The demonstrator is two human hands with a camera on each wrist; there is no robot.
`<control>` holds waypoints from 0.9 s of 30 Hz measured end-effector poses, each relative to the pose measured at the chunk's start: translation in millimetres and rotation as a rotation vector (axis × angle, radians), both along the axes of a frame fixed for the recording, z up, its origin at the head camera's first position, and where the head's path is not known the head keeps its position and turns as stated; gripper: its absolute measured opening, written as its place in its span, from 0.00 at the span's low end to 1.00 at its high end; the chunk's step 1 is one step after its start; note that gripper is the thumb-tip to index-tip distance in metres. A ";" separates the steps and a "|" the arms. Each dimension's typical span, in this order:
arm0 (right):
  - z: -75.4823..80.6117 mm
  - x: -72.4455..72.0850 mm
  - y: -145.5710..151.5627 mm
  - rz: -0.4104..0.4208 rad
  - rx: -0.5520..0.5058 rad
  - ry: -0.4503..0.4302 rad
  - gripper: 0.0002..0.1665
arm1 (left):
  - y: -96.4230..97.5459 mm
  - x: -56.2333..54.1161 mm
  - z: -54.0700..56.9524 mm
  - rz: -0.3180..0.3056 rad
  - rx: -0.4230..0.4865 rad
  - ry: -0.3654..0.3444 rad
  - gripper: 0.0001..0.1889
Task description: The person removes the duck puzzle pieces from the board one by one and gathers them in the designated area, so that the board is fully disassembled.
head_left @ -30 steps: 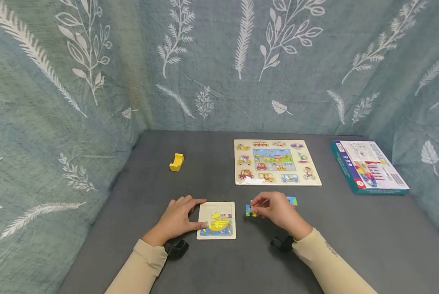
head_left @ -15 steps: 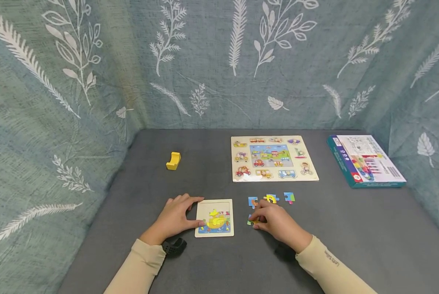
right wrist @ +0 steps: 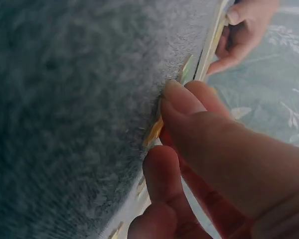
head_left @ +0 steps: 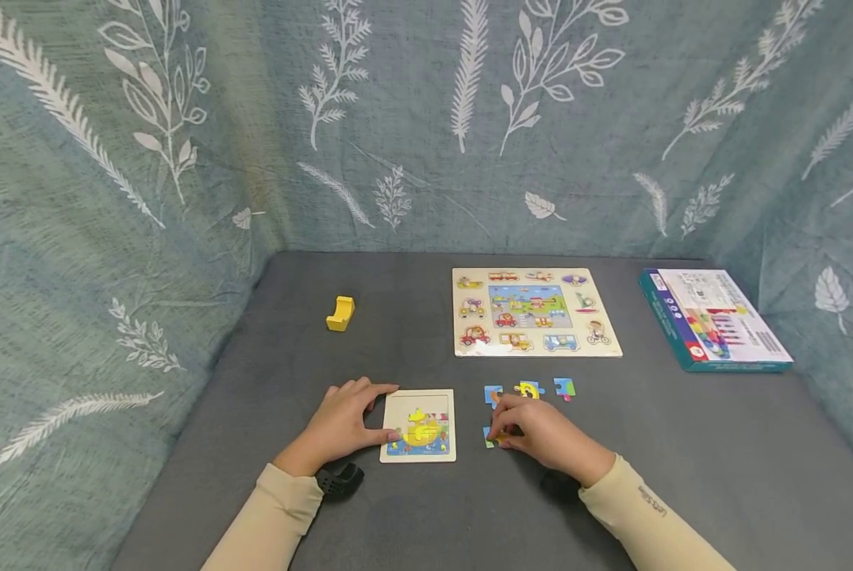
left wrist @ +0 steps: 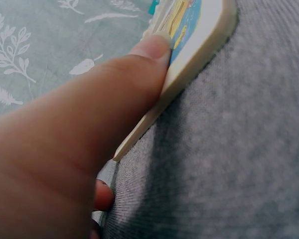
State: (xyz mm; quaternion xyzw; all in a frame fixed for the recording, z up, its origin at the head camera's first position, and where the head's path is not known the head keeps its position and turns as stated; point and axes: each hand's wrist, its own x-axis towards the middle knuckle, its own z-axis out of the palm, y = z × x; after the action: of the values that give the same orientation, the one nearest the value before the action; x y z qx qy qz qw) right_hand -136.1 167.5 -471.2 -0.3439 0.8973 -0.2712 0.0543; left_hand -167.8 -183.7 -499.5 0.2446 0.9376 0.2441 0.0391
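Note:
A small wooden puzzle tray [head_left: 417, 402] with a yellow duck picture lies left of centre; the lower part of its picture is filled, the upper part bare wood. My left hand [head_left: 340, 424] holds its left side, the index finger at the top corner and the thumb [left wrist: 157, 47] over the edge. To the right of the tray, my right hand [head_left: 543, 436] pinches a blue, green and yellow puzzle piece [head_left: 488, 438] low at the tabletop; the fingers hide part of it. Just beyond that hand lie loose pieces: blue-orange [head_left: 493, 393], yellow [head_left: 530, 389] and blue-green [head_left: 564, 387].
Farther back lies a larger wooden picture board [head_left: 536, 345] with vehicles. A flat teal and white box [head_left: 719, 317] stands at the right, and a yellow curved block [head_left: 340, 314] at the left. Patterned cloth [head_left: 426, 182] hangs behind the dark table [head_left: 426, 523].
My right hand has drawn the puzzle piece slightly toward me, away from the other loose pieces, which are now uncovered. My left hand stays on the tray.

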 end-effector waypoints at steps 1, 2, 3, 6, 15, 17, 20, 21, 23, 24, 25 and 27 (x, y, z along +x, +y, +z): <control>1.3 0.2 -0.2 0.001 0.004 0.004 0.11 | 0.0 -0.4 -0.1 0.002 -0.001 -0.001 0.40; 2.8 0.4 -1.0 0.000 0.008 0.015 0.11 | 0.0 -0.7 -0.2 0.003 -0.001 -0.001 0.40; 4.6 0.5 -2.5 -0.005 0.011 0.031 0.11 | 0.0 -1.0 -0.2 0.004 -0.002 -0.003 0.40; 12.6 0.4 -14.2 -0.030 0.011 0.054 0.09 | -0.7 -1.2 0.5 0.005 -0.011 0.000 0.40; 17.9 -21.6 -97.3 -0.086 -0.026 -0.109 0.20 | -6.0 -2.9 4.1 0.020 -0.017 0.039 0.39; 13.4 -25.0 -108.7 -0.120 0.008 -0.130 0.23 | -5.0 -2.0 3.2 0.020 -0.007 0.040 0.38; 6.9 -24.2 -116.1 -0.166 0.062 -0.130 0.24 | -2.2 0.4 0.5 0.011 -0.005 0.030 0.39; 5.2 -22.7 -116.7 -0.176 0.070 -0.128 0.22 | -1.3 1.3 -0.2 0.008 -0.007 0.028 0.39; 2.4 -19.8 -116.9 -0.187 0.065 -0.120 0.19 | 0.0 2.7 -0.9 0.004 -0.009 0.027 0.39; 1.5 -18.6 -116.6 -0.189 0.057 -0.116 0.18 | 0.3 3.1 -0.8 0.006 -0.011 0.027 0.39; 0.7 -17.6 -116.4 -0.187 0.042 -0.112 0.17 | 0.3 3.4 -0.1 0.005 -0.012 0.030 0.39; -0.1 -16.9 -116.1 -0.181 0.008 -0.106 0.14 | 0.1 3.4 1.7 0.006 -0.010 0.036 0.39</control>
State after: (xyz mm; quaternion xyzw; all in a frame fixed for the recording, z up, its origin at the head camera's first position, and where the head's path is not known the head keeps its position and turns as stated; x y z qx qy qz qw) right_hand -153.0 51.5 -471.4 -0.2465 0.9216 -0.2894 0.0782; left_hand -164.4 -183.6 -497.8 0.2459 0.9401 0.2351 0.0228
